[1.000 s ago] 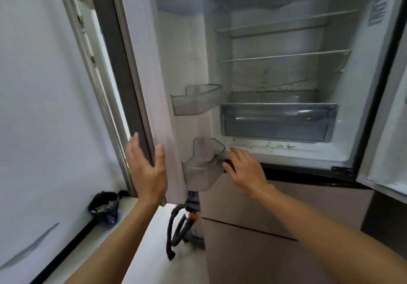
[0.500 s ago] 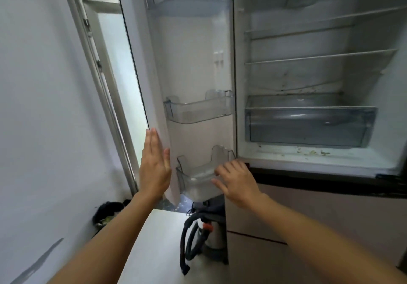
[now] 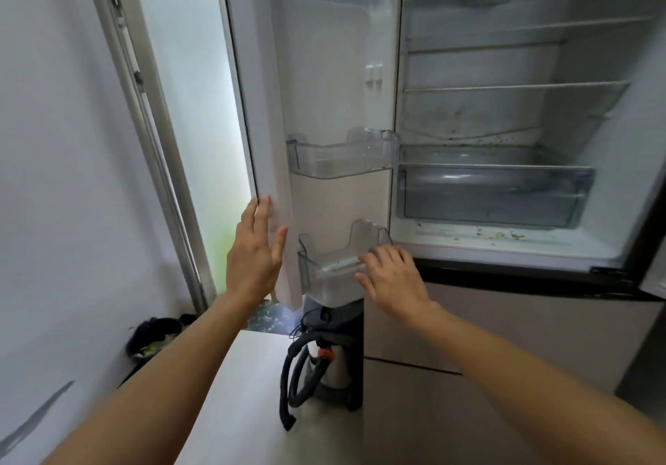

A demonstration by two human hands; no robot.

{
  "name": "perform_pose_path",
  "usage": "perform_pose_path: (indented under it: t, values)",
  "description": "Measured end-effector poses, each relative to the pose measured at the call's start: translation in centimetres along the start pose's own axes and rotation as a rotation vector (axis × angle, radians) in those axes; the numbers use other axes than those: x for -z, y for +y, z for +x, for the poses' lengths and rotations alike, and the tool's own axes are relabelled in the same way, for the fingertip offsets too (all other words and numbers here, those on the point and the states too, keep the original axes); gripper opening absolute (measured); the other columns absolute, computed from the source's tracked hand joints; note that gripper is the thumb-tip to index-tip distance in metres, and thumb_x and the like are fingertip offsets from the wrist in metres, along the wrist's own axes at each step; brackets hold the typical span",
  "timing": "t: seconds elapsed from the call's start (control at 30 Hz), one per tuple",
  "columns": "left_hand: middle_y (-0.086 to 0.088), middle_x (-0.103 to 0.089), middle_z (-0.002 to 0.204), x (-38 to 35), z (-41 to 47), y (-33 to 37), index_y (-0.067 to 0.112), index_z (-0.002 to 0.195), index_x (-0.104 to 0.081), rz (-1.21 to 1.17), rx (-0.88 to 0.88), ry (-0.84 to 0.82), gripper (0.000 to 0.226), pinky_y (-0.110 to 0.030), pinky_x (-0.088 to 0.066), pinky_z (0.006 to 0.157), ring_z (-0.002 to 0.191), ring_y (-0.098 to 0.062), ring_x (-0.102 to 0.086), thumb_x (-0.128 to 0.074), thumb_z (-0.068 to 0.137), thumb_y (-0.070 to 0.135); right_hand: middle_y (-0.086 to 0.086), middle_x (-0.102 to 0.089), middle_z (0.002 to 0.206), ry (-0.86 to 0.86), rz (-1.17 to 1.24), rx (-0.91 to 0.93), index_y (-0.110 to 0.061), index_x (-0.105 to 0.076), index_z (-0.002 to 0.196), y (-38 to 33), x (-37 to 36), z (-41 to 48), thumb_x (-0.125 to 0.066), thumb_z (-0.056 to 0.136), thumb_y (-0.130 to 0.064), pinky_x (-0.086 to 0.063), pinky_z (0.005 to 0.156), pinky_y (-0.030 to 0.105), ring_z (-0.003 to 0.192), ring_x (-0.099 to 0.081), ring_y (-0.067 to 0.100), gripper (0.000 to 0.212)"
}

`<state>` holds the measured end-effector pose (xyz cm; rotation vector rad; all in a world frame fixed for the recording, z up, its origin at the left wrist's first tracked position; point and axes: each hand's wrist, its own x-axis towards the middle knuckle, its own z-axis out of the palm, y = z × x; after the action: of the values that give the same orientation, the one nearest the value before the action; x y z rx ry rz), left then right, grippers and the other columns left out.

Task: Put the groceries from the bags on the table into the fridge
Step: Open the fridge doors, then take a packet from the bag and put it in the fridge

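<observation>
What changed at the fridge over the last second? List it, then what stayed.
The fridge door swung wider open. The left hand let go of its edge and now lies flat against it; the right hand moved from the fridge's sill to the lowest door bin. Shelves and drawer stayed empty; no groceries in view.

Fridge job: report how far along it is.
Done: the fridge door stands open. In hand: the left hand rests flat on the door's edge and the right hand is at the lowest door bin; neither holds groceries. Left: everything; shelves and crisper drawer are empty.
</observation>
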<state>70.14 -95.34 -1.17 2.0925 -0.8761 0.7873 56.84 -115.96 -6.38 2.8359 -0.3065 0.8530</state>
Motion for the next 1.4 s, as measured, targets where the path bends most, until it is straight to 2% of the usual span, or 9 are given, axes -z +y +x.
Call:
perform_pose_path:
  t: [0.13,0.37,0.57,0.7,0.93,1.07,1.2,1.3,1.4]
  values:
    - [-0.01,-0.063,0.115,3.1,-3.9,-1.8,0.011,0.118,-0.062,0.149,0.104,-0.165,0.031,-0.041,-0.05,0.082,0.102,-0.028,-0.06,-0.049,0.097,0.031,0.01,-0.059,0.118,0.063,-0.004,0.032,-0.016,-0.06,0.117,-1.5,1.7,-1.9,-0.061,0.085,-0.039,-0.044,0.091,0.045,0.112,-0.055,0.03,0.039]
    - [-0.006,-0.067,0.095,13.4,-18.3,-2.3,0.016,0.092,-0.064,0.454,0.305,-0.357,0.021,-0.034,-0.045,0.066,0.087,-0.028,-0.061,-0.05,0.093,0.031,0.009,-0.062,0.095,-0.069,0.165,0.204,-0.013,-0.064,0.096,-9.7,3.6,-9.4,-0.061,0.085,-0.029,-0.048,0.067,0.04,0.086,-0.06,0.031,0.02]
    - [-0.003,-0.064,0.096,25.9,-33.9,-2.0,0.016,0.098,-0.06,0.644,0.485,-0.502,0.02,-0.033,-0.045,0.068,0.087,-0.024,-0.06,-0.048,0.093,0.031,0.009,-0.059,0.113,-0.27,0.29,0.416,-0.013,-0.058,0.117,-21.8,5.6,-19.4,-0.047,0.095,-0.033,-0.044,0.079,0.041,0.104,-0.056,0.031,0.031]
    - [-0.002,-0.064,0.102,34.4,-40.3,-0.9,0.019,0.105,-0.06,0.756,0.629,-0.481,0.023,-0.033,-0.046,0.072,0.092,-0.023,-0.061,-0.047,0.094,0.034,0.009,-0.061,0.111,-0.239,0.353,0.581,-0.013,-0.059,0.115,-29.3,8.9,-22.8,-0.048,0.095,-0.033,-0.045,0.078,0.04,0.1,-0.058,0.031,0.031]
    - [0.003,-0.058,0.089,48.7,-49.1,0.8,0.02,0.091,-0.055,0.868,0.775,-0.413,0.016,-0.029,-0.038,0.063,0.077,-0.016,-0.053,-0.046,0.095,0.033,0.005,-0.06,0.111,-0.18,0.457,0.808,-0.016,-0.057,0.117,-43.0,14.9,-26.7,-0.045,0.096,-0.035,-0.049,0.079,0.036,0.1,-0.057,0.024,0.03]
    - [0.0,-0.061,0.098,57.7,-55.6,0.4,0.02,0.099,-0.057,0.948,0.876,-0.407,0.02,-0.035,-0.049,0.072,0.088,-0.021,-0.059,-0.046,0.094,0.035,0.004,-0.06,0.112,-0.172,0.51,0.881,-0.016,-0.054,0.12,-52.8,18.5,-30.2,-0.045,0.098,-0.035,-0.047,0.081,0.033,0.101,-0.057,0.022,0.03]
    - [0.002,-0.059,0.093,67.2,-62.4,-0.3,0.021,0.098,-0.057,1.002,0.978,-0.405,0.019,-0.032,-0.045,0.067,0.083,-0.018,-0.057,-0.045,0.094,0.035,0.0,-0.06,0.104,-0.179,0.571,0.96,-0.019,-0.054,0.109,-63.3,22.5,-34.8,-0.045,0.097,-0.036,-0.049,0.074,0.03,0.091,-0.059,0.019,0.023]
    - [0.004,-0.058,0.093,74.0,-67.2,-1.5,0.021,0.099,-0.058,1.022,1.047,-0.365,0.02,-0.033,-0.047,0.068,0.083,-0.017,-0.058,-0.045,0.094,0.036,-0.002,-0.057,0.096,-0.166,0.603,1.026,-0.019,-0.052,0.102,-71.4,25.9,-38.0,-0.043,0.097,-0.033,-0.037,0.064,0.025,0.084,-0.056,0.017,0.018]
    - [0.002,-0.06,0.101,77.4,-69.8,-2.5,0.021,0.105,-0.058,1.003,1.093,-0.358,0.022,-0.036,-0.049,0.074,0.09,-0.02,-0.06,-0.045,0.095,0.036,0.0,-0.057,0.103,-0.218,0.6,1.063,-0.018,-0.053,0.111,-75.8,27.7,-39.5,-0.043,0.098,-0.031,-0.037,0.066,0.026,0.09,-0.057,0.02,0.021]
